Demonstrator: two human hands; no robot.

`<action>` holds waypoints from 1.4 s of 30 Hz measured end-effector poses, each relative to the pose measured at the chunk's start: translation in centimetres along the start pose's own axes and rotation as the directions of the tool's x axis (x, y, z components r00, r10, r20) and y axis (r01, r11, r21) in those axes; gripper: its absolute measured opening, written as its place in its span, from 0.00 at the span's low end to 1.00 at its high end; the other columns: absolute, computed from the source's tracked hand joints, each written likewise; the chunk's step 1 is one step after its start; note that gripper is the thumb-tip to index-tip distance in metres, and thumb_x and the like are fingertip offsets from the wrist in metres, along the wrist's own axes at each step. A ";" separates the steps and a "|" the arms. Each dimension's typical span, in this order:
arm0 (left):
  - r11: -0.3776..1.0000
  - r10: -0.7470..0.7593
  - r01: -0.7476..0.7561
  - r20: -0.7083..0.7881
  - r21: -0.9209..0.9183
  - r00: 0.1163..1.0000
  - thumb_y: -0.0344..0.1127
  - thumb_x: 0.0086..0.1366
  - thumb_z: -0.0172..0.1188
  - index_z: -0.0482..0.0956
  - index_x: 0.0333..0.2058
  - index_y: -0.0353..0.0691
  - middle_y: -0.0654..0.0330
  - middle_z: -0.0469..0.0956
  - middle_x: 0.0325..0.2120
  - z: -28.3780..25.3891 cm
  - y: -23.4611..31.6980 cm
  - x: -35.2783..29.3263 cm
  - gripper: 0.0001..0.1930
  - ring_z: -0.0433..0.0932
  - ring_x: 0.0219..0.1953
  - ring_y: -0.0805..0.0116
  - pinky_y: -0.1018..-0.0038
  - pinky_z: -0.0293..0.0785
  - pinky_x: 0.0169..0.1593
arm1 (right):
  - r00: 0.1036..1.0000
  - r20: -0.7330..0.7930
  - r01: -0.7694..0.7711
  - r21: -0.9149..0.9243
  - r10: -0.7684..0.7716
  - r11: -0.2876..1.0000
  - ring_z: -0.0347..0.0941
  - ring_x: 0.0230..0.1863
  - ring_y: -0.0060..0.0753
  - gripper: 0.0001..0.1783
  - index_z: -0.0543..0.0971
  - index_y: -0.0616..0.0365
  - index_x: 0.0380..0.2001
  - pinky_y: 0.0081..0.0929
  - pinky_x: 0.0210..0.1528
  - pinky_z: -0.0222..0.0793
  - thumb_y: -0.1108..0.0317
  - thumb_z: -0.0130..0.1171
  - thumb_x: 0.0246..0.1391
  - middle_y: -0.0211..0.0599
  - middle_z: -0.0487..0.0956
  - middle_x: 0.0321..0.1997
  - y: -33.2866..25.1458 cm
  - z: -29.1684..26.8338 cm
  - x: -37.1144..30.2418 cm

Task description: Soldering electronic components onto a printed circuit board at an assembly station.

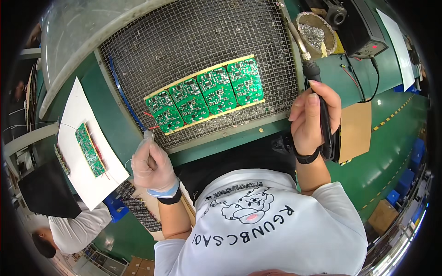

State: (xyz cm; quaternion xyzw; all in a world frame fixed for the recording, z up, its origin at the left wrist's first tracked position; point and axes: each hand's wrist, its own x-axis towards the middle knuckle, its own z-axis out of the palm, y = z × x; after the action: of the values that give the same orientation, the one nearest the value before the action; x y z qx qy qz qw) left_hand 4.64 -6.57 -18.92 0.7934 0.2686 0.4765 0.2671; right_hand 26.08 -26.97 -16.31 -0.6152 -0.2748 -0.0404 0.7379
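Observation:
A panel of green circuit boards [209,95], several joined in a row between pale yellow edge strips, lies on the wire mesh. Short red wires stick out at its left end. Just below that end is my left hand [152,165], in a thin translucent glove, its thumb and fingertips pinched on a thin strand that looks like solder wire [153,134]. A faint loop of it shows beside the glove. On the right, my right hand [315,117] grips the black handle of a soldering iron [311,71]. The iron's metal barrel points away from me, beside the mesh's right edge.
A bowl of silvery scraps [315,34] stands at the far right, beside a black box [361,34] with a red light and a cable. At left, another green panel [90,149] lies on white board [110,184]. Another person [76,230] sits lower left.

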 end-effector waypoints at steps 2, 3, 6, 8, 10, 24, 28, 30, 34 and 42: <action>0.999 -0.007 0.007 -0.007 0.035 1.000 0.21 0.63 0.60 0.79 0.39 0.31 0.63 0.76 0.26 0.0 0.1 0.0 0.06 0.60 0.18 0.85 0.85 0.57 0.22 | 1.000 -0.002 -0.003 0.003 0.003 1.000 0.63 0.16 0.19 0.13 0.72 0.65 0.51 0.14 0.19 0.58 0.72 0.49 0.66 0.37 0.74 0.27 0.0 0.0 0.0; 0.999 -0.007 0.007 -0.006 0.041 1.000 0.21 0.63 0.60 0.79 0.39 0.31 0.63 0.76 0.25 0.0 0.2 0.1 0.06 0.60 0.18 0.85 0.85 0.56 0.22 | 1.000 -0.002 -0.006 0.005 0.006 1.000 0.64 0.16 0.19 0.13 0.72 0.65 0.51 0.14 0.19 0.59 0.72 0.49 0.66 0.37 0.74 0.27 0.0 0.0 0.0; 0.999 -0.005 0.005 -0.004 0.045 1.000 0.21 0.64 0.59 0.79 0.40 0.31 0.64 0.75 0.25 0.0 0.3 0.2 0.06 0.60 0.18 0.85 0.85 0.56 0.22 | 1.000 0.002 -0.018 0.010 0.018 1.000 0.65 0.17 0.20 0.13 0.72 0.65 0.51 0.14 0.19 0.60 0.71 0.49 0.66 0.39 0.75 0.28 -0.1 -0.1 0.0; 0.999 -0.002 0.002 -0.005 0.038 1.000 0.22 0.65 0.57 0.79 0.41 0.30 0.64 0.75 0.25 0.1 0.5 0.4 0.07 0.60 0.19 0.84 0.84 0.57 0.23 | 0.999 0.012 -0.033 0.014 0.033 0.999 0.66 0.17 0.21 0.13 0.72 0.65 0.51 0.14 0.20 0.62 0.71 0.49 0.66 0.41 0.77 0.30 -0.1 -0.1 0.1; 0.999 0.008 -0.006 -0.045 0.033 0.999 0.23 0.66 0.56 0.79 0.43 0.30 0.64 0.75 0.25 0.4 0.7 0.7 0.09 0.62 0.20 0.84 0.84 0.59 0.24 | 1.000 0.016 -0.026 0.033 0.026 0.999 0.68 0.18 0.21 0.13 0.72 0.65 0.50 0.14 0.21 0.63 0.71 0.48 0.66 0.43 0.78 0.32 -0.1 0.1 0.2; 0.974 -0.202 0.141 0.393 0.178 0.897 0.22 0.57 0.64 0.73 0.58 0.35 0.60 0.77 0.36 0.2 6.2 4.2 0.28 0.75 0.31 0.77 0.80 0.73 0.36 | 0.905 0.416 0.108 -0.423 0.087 0.900 0.75 0.32 0.20 0.22 0.72 0.64 0.48 0.17 0.36 0.73 0.87 0.62 0.48 0.40 0.80 0.44 -2.3 1.8 2.2; 0.949 -0.299 0.316 0.360 0.012 0.884 0.23 0.53 0.69 0.75 0.57 0.34 0.60 0.76 0.36 0.3 5.7 4.2 0.30 0.74 0.32 0.77 0.80 0.73 0.36 | 0.938 0.342 0.024 -0.212 0.052 0.977 0.77 0.39 0.23 0.22 0.70 0.64 0.49 0.20 0.41 0.76 0.87 0.60 0.51 0.45 0.77 0.50 -3.1 2.4 1.6; 0.949 -0.281 0.313 0.326 -0.047 0.903 0.23 0.53 0.69 0.75 0.56 0.34 0.60 0.76 0.37 -0.3 5.3 4.0 0.30 0.74 0.32 0.77 0.80 0.73 0.36 | 0.934 0.354 -0.004 -0.136 0.052 0.991 0.77 0.41 0.25 0.23 0.69 0.64 0.50 0.22 0.42 0.76 0.87 0.60 0.51 0.47 0.76 0.51 -3.9 2.2 1.1; 0.933 -0.250 0.306 0.269 -0.191 0.930 0.23 0.51 0.70 0.75 0.55 0.31 0.60 0.76 0.38 -1.6 5.1 3.2 0.29 0.75 0.32 0.77 0.82 0.73 0.37 | 0.926 0.376 -0.057 0.065 0.028 0.996 0.78 0.44 0.29 0.25 0.65 0.63 0.53 0.25 0.46 0.76 0.85 0.59 0.53 0.53 0.73 0.54 -5.9 1.8 0.2; 0.883 -0.250 0.293 0.160 -0.366 0.955 0.23 0.50 0.73 0.75 0.53 0.26 0.59 0.76 0.39 -3.0 6.6 2.5 0.29 0.76 0.34 0.76 0.82 0.73 0.39 | 0.919 0.391 -0.040 0.217 -0.049 0.975 0.78 0.42 0.30 0.27 0.62 0.62 0.55 0.27 0.48 0.75 0.81 0.60 0.54 0.57 0.73 0.54 -7.6 1.6 -0.6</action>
State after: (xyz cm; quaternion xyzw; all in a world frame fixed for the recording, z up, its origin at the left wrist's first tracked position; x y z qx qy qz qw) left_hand 4.08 -9.07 -11.63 0.7043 0.2632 0.4344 0.4961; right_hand 22.01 -27.46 -9.70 -0.5244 -0.4219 0.1133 0.7309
